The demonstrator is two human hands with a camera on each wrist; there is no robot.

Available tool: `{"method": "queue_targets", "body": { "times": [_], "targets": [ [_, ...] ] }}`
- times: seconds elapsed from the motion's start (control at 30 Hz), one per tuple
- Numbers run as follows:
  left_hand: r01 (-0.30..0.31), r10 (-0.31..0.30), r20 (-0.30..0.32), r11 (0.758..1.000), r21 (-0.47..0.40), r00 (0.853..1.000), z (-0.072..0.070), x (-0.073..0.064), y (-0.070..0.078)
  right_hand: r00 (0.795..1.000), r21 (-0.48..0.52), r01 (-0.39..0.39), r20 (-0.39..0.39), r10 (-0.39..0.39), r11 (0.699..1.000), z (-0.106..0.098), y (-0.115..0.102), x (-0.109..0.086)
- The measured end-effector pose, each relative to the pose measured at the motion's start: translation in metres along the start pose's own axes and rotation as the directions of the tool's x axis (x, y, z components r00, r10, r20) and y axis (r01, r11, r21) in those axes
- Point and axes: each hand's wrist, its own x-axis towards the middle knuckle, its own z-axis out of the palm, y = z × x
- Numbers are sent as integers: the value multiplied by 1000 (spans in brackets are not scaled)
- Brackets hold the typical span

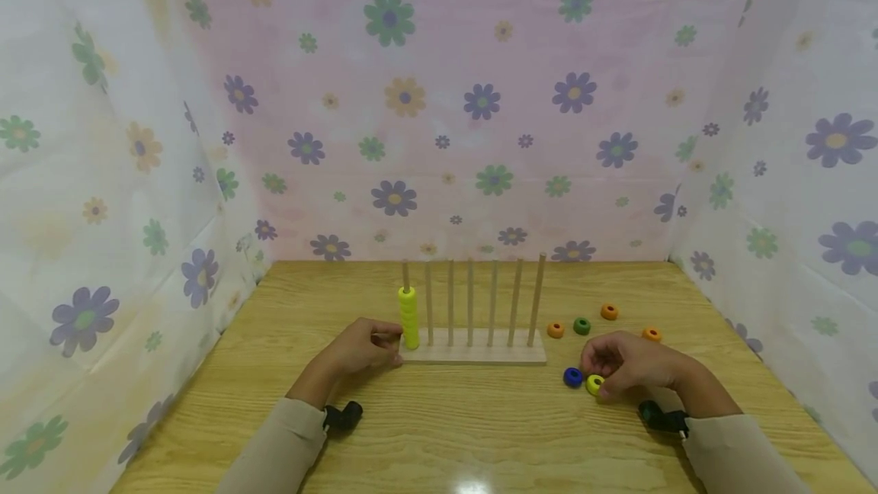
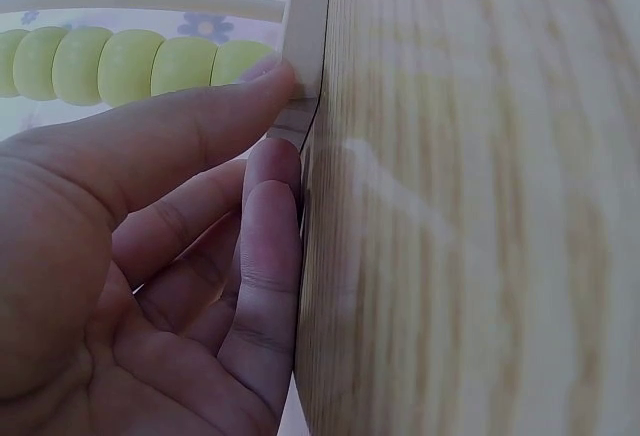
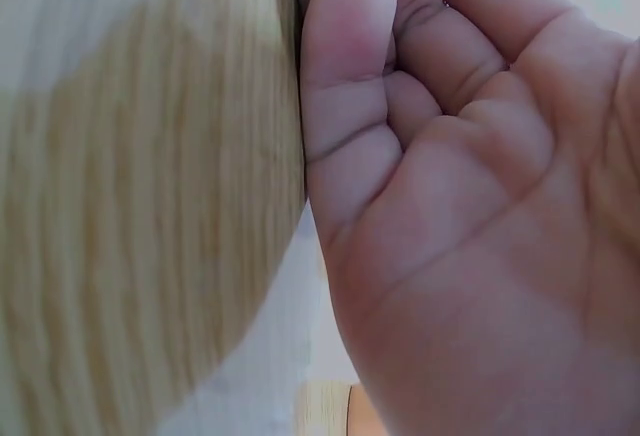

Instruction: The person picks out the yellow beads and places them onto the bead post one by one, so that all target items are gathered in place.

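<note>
A wooden peg rack with a row of upright rods stands on the table. Several yellow beads are stacked on its leftmost rod. My left hand holds the left end of the rack's base, thumb on top, and the stack shows beside it in the left wrist view. To the right, my right hand pinches a loose yellow bead on the table between thumb and finger. The right wrist view shows the palm and curled fingers; the bead is hidden there.
A blue bead lies just left of the yellow one. Behind the right hand are a green bead and orange beads, one partly behind the hand. Flower-patterned cloth encloses the wooden table on three sides.
</note>
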Motion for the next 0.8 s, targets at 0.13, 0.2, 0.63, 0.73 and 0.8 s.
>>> {"method": "queue_targets", "body": {
  "times": [0.13,0.2,0.63,0.73,0.8],
  "targets": [
    [-1,1,-1,1000,2,1000,0,0,1,1000,1,8,8,-8,1000,1,2,1],
    [-3,3,-1,1000,2,1000,-1,-1,1,1000,10,15,19,-15,1000,1,2,1],
    [-14,14,7,1000,4,1000,-1,1,-1,987,26,136,84,-137,990,1,3,5],
    [-16,16,10,1000,4,1000,-1,1,-2,981,35,158,104,-161,987,2,0,6],
    [-16,16,11,1000,2,1000,-1,1,-2,978,24,174,112,-175,985,3,-1,7]
  ]
}}
